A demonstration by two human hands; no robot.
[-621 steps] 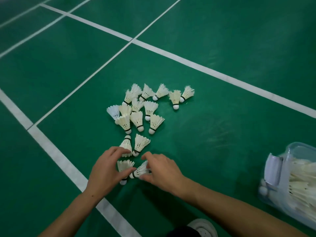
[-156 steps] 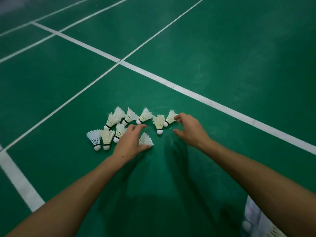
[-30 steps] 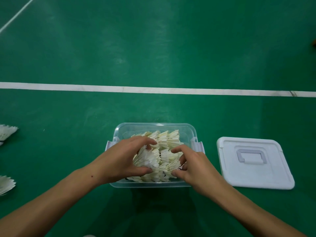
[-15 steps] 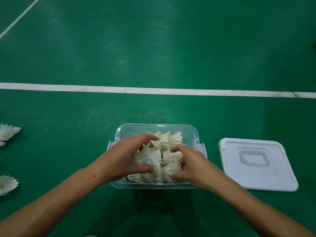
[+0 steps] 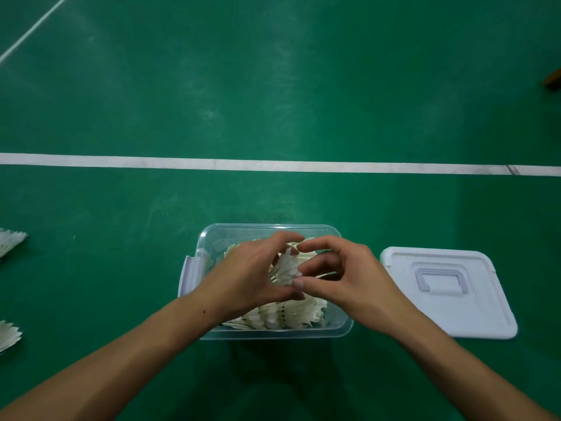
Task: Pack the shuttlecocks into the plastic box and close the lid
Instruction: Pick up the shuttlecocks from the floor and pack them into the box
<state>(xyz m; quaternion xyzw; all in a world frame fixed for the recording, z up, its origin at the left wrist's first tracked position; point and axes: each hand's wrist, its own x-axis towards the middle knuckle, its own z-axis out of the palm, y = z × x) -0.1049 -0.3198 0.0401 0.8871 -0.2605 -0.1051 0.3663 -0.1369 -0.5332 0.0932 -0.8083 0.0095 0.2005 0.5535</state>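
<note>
Both hands meet over the open box [image 5: 212,238]; left hand [image 5: 246,281] and right hand [image 5: 343,284] pinch one shuttlecock [image 5: 287,265] together; lid [image 5: 449,317] lies beside the box on the floor.

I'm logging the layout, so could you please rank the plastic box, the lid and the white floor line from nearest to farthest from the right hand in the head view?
1. Plastic box: directly under the right hand.
2. Lid: flat on the floor, just to the right.
3. White floor line: beyond the box, farthest.
</note>
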